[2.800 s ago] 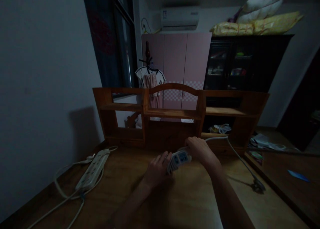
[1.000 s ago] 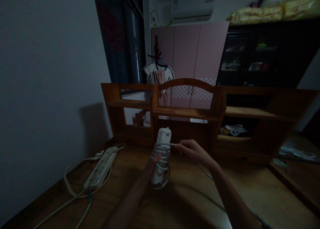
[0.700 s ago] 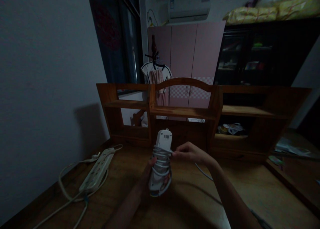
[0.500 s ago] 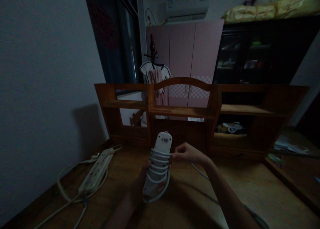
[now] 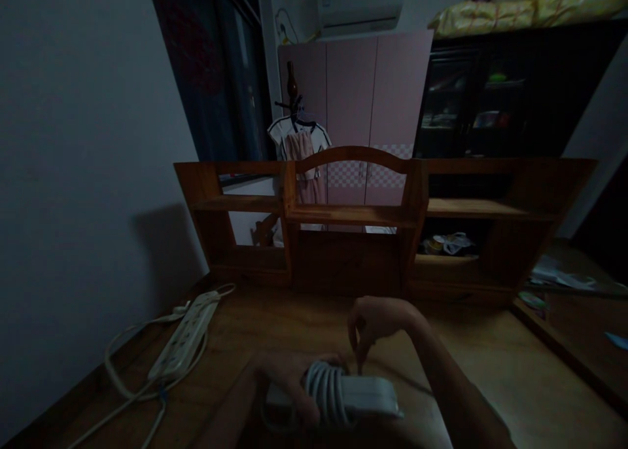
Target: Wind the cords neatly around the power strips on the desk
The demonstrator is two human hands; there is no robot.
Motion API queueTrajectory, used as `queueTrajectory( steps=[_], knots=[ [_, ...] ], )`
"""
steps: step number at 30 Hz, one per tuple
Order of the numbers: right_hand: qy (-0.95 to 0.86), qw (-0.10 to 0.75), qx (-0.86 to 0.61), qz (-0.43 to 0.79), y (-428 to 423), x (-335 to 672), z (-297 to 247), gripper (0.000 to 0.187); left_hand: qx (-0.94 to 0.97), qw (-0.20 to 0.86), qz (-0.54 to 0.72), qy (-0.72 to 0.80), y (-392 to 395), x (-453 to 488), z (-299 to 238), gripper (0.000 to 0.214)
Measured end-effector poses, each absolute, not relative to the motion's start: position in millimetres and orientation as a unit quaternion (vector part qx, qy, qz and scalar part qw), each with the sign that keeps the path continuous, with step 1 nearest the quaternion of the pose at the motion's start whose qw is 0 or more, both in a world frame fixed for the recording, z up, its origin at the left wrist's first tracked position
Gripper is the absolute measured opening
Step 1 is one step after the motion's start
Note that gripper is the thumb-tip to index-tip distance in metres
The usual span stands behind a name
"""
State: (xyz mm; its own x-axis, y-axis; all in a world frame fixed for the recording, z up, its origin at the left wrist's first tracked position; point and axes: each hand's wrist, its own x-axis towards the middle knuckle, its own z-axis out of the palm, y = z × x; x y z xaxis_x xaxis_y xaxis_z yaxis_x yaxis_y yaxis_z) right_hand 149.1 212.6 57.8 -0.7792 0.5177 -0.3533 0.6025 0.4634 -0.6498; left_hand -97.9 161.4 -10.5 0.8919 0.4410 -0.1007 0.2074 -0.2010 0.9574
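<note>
The left hand [image 5: 289,374] grips a power strip [image 5: 367,391] at the tabletop's [image 5: 275,315] near side. Several loops of cord [image 5: 328,390] already circle it; how much remains loose is unclear. Whether the right hand's [image 5: 383,318] bent fingers pinch cord, I cannot tell.

The room is dimly lit. A plain, pale grey-blue wall [image 5: 83,141] stands between nine and ten o'clock, meeting a tall dark-framed glass window [image 5: 230,76] toward eleven. Just past twelve, a white wall-mounted air conditioner [image 5: 360,7] sits above a pale pink three-door wardrobe [image 5: 350,95]. A black glass-fronted cabinet [image 5: 549,95] stands at two. An open brown wooden shelf unit [image 5: 353,215] crosses the centre, behind a yellowish-brown wooden tabletop [image 5: 275,318] at six.
</note>
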Motion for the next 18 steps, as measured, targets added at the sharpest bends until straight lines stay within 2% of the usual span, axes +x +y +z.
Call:
queueTrajectory(
  steps=[2,4,7,9,14,18],
  knots=[
    [0.865,0.068,0.395,-0.303,195.3,139.2,66.0,0.037,0.791,0.571,0.043,0.216,157.4,-92.5,-7.6,0.066],
    [0.876,0.027,0.443,-0.188,178.0,130.2,72.5,0.028,0.797,0.544,0.042,0.258,151.0,-88.2,-5.4,0.053],
    [0.880,-0.042,0.468,-0.072,158.0,123.4,78.4,0.017,0.787,0.530,0.079,0.307,145.0,-83.9,-5.2,0.062],
    [0.877,-0.063,0.473,-0.050,151.0,122.7,80.9,0.010,0.778,0.536,0.123,0.302,146.1,-81.7,-7.3,0.068],
    [0.872,-0.129,0.472,0.016,154.2,118.6,83.1,0.015,0.732,0.524,0.317,0.297,159.5,-71.8,-17.9,0.070],
    [0.881,-0.188,0.434,-0.004,161.0,107.4,83.2,0.016,0.674,0.466,0.483,0.310,170.7,-61.7,-25.5,0.074]
  ],
)
